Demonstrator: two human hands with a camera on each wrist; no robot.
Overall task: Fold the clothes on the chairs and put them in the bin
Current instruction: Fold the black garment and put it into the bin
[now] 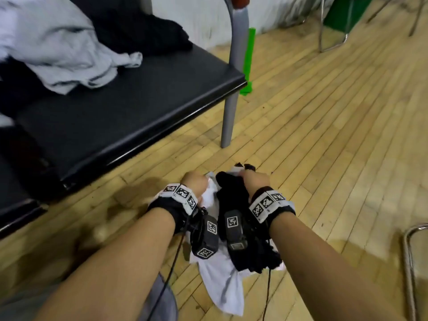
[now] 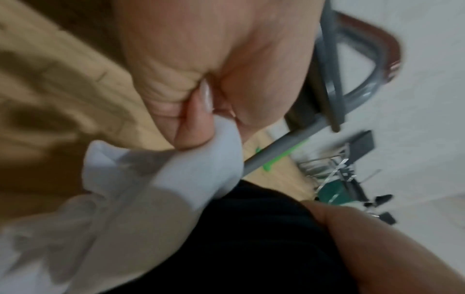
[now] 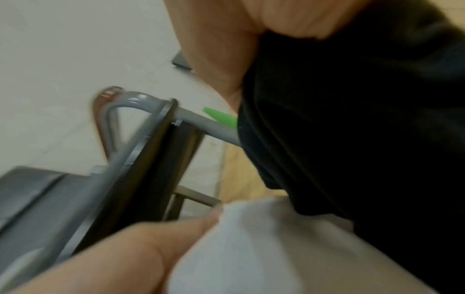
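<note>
A bundle of 2 garments is held out over the wooden floor point(image 1: 324, 126), in front of the chair point(image 1: 139, 107): a white garment point(image 1: 222, 286) and a black garment point(image 1: 234, 193), bunched together between the fists. No bin is seen in any view, so nothing can be counted as delivered. On the chair seat a grey garment point(image 1: 58, 49) is left crumpled, with a dark garment point(image 1: 143, 31) heaped behind it; neither is folded. By that reckoning the task is judged to be in its early to middle part: 2 pieces in hand and not visibly folded flat, at least 2 more waiting.

The left hand point(image 1: 194, 185) is clenched on the white cloth; from the left wrist view the fingers point(image 2: 193, 127) are curled tight, with a fold of white fabric pinched beneath them. The right hand point(image 1: 254, 181) is closed round the black cloth, a little white showing at its top edge, and in the right wrist view black fabric is seen filling the palm. Both forearms are stretched forward and nearly parallel, the wrists close together, knuckles up, the fists almost side by side. The white tail is left hanging below the wrists. Both wrist views are blurred, so finer finger placement cannot be told.
</note>
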